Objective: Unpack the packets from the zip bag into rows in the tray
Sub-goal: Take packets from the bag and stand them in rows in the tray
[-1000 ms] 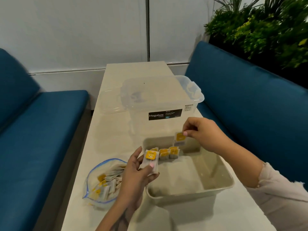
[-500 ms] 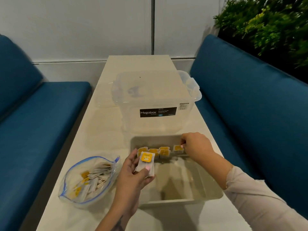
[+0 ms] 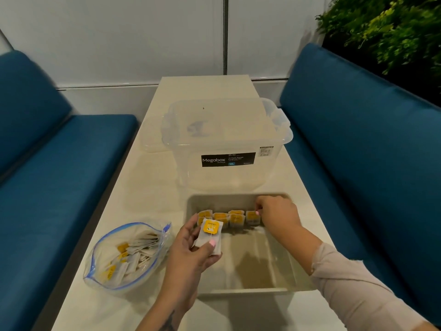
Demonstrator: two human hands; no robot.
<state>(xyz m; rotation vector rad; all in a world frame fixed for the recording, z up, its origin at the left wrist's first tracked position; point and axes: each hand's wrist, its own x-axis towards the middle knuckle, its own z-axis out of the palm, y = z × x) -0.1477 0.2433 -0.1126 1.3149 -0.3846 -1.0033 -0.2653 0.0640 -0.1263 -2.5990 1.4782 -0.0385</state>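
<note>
Up close, the left hand [image 3: 191, 252] pinched one packet [image 3: 210, 231] between thumb and fingers [image 3: 188, 231], holding it upright just over the tray's left wall, yellow tag facing the camera. The right hand [image 3: 278, 211] reached into the far right part of the tray [image 3: 245, 289], its fingertips closed on the end packet [image 3: 251, 217] of the row of packets [image 3: 225, 218] standing along the far wall; the grip itself was partly hidden behind the knuckles. That row ran from the tray's far left corner toward the right hand, packets touching one another. Nearer the camera, most of the tray floor lay bare, open from the row to the near rim. Left of the tray, the zip bag [image 3: 124, 256] lay on the table [image 3: 152, 187] with its mouth open toward the tray, many packets still inside; it sat close to the table's left edge. Beyond the tray stood a clear storage box [image 3: 226, 144], just apart from the tray's far rim. Blue benches [image 3: 59, 175] flanked the table on both sides, and the tray's right rim ran near the table's right edge.
</note>
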